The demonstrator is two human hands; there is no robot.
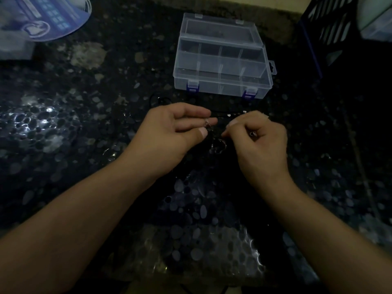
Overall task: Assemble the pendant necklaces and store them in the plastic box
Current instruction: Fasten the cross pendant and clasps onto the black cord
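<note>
My left hand [176, 128] pinches a small metal clasp [206, 123] between thumb and fingertips. My right hand [254, 134] is curled tight round the dark cord [220, 115], hard to see against the black speckled counter [63, 124]. A pendant [218, 145] hangs between my hands. In this dim light I may miss the loop, or drop the clasp. The plastic box [220, 66] stands open just beyond.

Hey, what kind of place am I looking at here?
Probably a home countertop used as a craft spot, dimly lit: a dark speckled stone surface, a clear plastic box with dividers, and two hands working small jewelry pieces.
</note>
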